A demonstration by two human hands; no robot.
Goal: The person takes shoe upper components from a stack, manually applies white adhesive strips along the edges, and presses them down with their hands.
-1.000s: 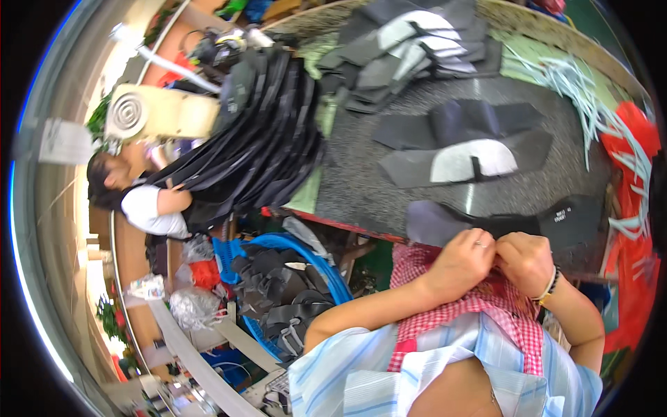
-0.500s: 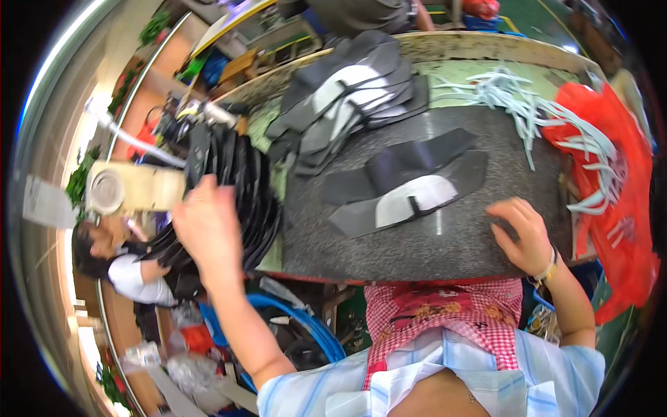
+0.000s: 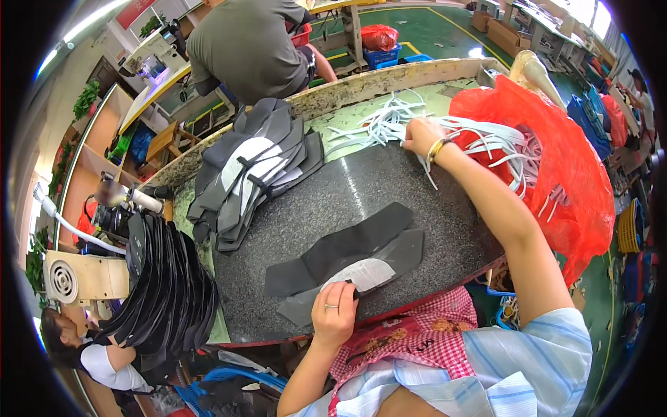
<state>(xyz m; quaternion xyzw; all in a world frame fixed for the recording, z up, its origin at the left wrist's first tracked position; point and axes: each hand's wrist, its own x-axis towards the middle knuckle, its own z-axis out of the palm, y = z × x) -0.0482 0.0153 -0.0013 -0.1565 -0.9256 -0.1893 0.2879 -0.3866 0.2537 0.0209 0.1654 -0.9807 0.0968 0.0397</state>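
On the dark speckled work surface lies a flat charcoal piece, angled at both ends. In front of it, partly overlapping, is a grey piece with a white panel. My left hand, with a ring on it, is closed at the near edge of that panel, pinching its small black tab; the fingertips partly hide the tab. Farther off and to the right, my right hand reaches into a loose bundle of pale strips. Its fingers are closed on a strip that hangs down below them.
A stack of dark pieces with white panels lies at the far left. Black curved pieces hang beside a cream machine. A red plastic bag with more strips stands at the right. Two people sit nearby.
The view has swung right. My left hand has come from beside the black curved pieces to the white-panelled piece; my right hand has reached from the surface's near right to the strips.
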